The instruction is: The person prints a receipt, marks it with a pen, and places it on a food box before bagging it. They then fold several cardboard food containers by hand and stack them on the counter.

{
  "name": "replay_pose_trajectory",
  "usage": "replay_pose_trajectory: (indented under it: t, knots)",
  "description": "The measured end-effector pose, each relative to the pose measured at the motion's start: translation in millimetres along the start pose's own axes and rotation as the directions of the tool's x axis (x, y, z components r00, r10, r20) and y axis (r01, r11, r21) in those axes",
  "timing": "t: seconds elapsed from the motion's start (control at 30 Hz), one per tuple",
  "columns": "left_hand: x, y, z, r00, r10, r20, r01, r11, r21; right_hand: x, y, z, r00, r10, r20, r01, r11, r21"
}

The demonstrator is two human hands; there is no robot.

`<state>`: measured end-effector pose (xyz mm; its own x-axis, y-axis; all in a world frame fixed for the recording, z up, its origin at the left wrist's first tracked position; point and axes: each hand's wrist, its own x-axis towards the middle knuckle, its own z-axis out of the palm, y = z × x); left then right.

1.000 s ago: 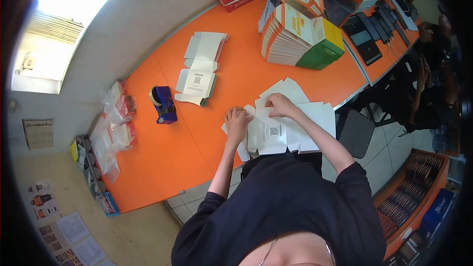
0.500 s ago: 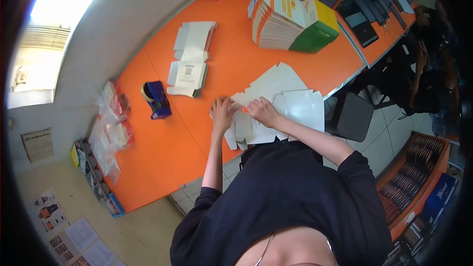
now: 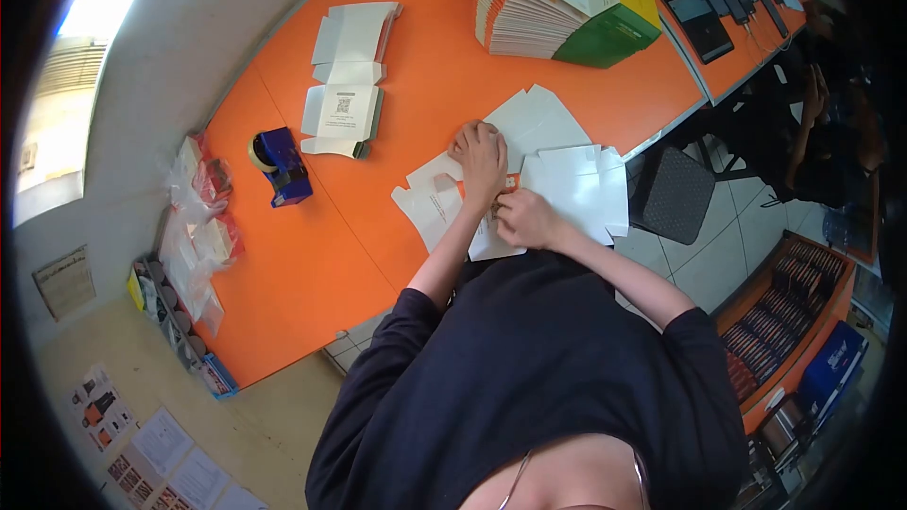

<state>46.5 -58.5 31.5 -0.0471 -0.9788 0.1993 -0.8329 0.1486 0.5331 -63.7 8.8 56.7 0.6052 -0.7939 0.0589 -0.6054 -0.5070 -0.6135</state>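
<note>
In front of my body, a white, flat cardboard box blank (image 3: 430,214) with printed text and a small orange patch lies at the table edge. My left hand (image 3: 480,159) is over its upper part, fingers bent together against the card and their tips partly hidden. Just below and to the right, my right hand (image 3: 525,217) is closed at the card near the orange patch, fingers curled in. More white box blanks (image 3: 573,191) lie beneath and to the right, overlapping. A partly folded box blank (image 3: 348,111) with a QR code rests farther off to the left.
A blue tape dispenser (image 3: 286,170) stands on the orange table (image 3: 331,236). A thick stack of green and orange folded boxes (image 3: 567,9) is at the back. Plastic-wrapped packs (image 3: 203,227) line the left edge. A grey stool (image 3: 673,194) and another person are at the right.
My left hand has moved up and right across the box blank, closer to my right hand. My right hand has shifted slightly right. The blank has turned, and the view has moved a little.
</note>
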Motion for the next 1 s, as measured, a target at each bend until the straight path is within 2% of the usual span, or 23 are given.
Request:
replay_pose_trajectory:
  t: [0.03, 0.1, 0.13, 0.17, 0.2, 0.27, 0.33, 0.4, 0.43, 0.5, 0.53, 0.6, 0.67, 0.73, 0.77, 0.8, 0.87, 0.9, 0.93, 1.0]
  knots:
    - [-1, 2, 0, 1.000, 0.011, -0.006, -0.011, 0.998, 0.060, 3, 7, -11, 0.973, 0.168, 0.159, -0.202, 0.953, 0.225]
    - [-1, 4, 0, 1.000, 0.017, -0.012, -0.015, 0.993, 0.121, 19, 18, -50, 0.921, 0.390, -0.001, -0.373, 0.880, 0.296]
    - [-1, 6, -1, 0.999, 0.043, -0.023, -0.039, 0.987, 0.157, 23, 37, -56, 0.971, 0.222, -0.087, -0.227, 0.972, -0.055]
    - [-4, 7, -2, 0.997, 0.073, -0.026, -0.067, 0.979, 0.194, 26, 39, -65, 0.980, 0.158, -0.120, -0.181, 0.961, -0.209]
    - [-5, 6, 0, 0.996, 0.081, -0.022, -0.075, 0.978, 0.193, 31, 42, -66, 0.978, 0.164, -0.126, -0.188, 0.960, -0.207]
    - [-4, 6, 0, 0.996, 0.086, -0.035, -0.077, 0.977, 0.201, 43, 42, -68, 0.978, 0.164, 0.130, -0.081, 0.870, -0.487]
    - [-3, 4, 1, 0.994, 0.101, -0.049, -0.089, 0.975, 0.202, 44, 40, -64, 0.975, 0.176, 0.139, -0.079, 0.850, -0.521]
    - [-7, 4, -1, 0.993, 0.104, -0.053, -0.091, 0.975, 0.204, 37, 41, -50, 0.984, 0.178, 0.003, -0.159, 0.883, -0.442]
    - [-7, 3, -1, 0.994, 0.099, -0.048, -0.087, 0.974, 0.208, 30, 39, -42, 0.984, 0.180, 0.004, -0.160, 0.882, -0.443]
    - [-7, 4, -1, 0.995, 0.095, -0.040, -0.085, 0.973, 0.215, 11, 19, -30, 0.979, 0.143, -0.145, -0.198, 0.835, -0.513]
    - [-7, 3, 0, 0.994, 0.104, -0.037, -0.093, 0.972, 0.215, 4, 14, -25, 0.979, 0.145, -0.146, -0.200, 0.836, -0.511]
    - [-7, 3, 1, 0.993, 0.117, -0.032, -0.107, 0.970, 0.218, -8, 7, -13, 0.970, -0.022, -0.244, -0.133, 0.790, -0.599]
    - [-5, 4, 3, 0.993, 0.116, -0.008, -0.112, 0.973, 0.201, -18, 7, -3, 0.970, 0.007, -0.245, -0.149, 0.811, -0.566]
    - [-4, 9, 9, 0.994, 0.111, 0.023, -0.113, 0.971, 0.212, -28, 5, -1, 0.956, -0.031, -0.292, -0.136, 0.833, -0.536]
    - [-4, 12, 14, 0.994, 0.098, 0.050, -0.107, 0.969, 0.224, -33, 2, 3, 0.965, 0.062, -0.254, -0.156, 0.916, -0.368]
    - [-7, 21, 22, 0.993, 0.099, 0.058, -0.109, 0.969, 0.221, -38, -1, 2, 0.965, 0.071, -0.253, -0.164, 0.916, -0.366]
    - [-9, 42, 36, 0.994, 0.104, 0.015, -0.105, 0.980, 0.169, -42, -1, -4, 0.962, 0.084, -0.261, -0.151, 0.957, -0.249]
    - [-10, 45, 35, 0.995, 0.045, 0.084, -0.060, 0.980, 0.192, -47, 1, -11, 0.962, 0.081, -0.261, -0.141, 0.966, -0.218]
    - [-11, 46, 34, 0.995, 0.044, 0.086, -0.059, 0.980, 0.188, -54, 14, -12, 0.962, 0.083, -0.259, -0.143, 0.965, -0.220]
    - [-9, 45, 33, 0.997, 0.081, -0.005, -0.077, 0.970, 0.230, -56, 54, -18, 0.995, 0.085, -0.062, -0.071, 0.979, 0.191]
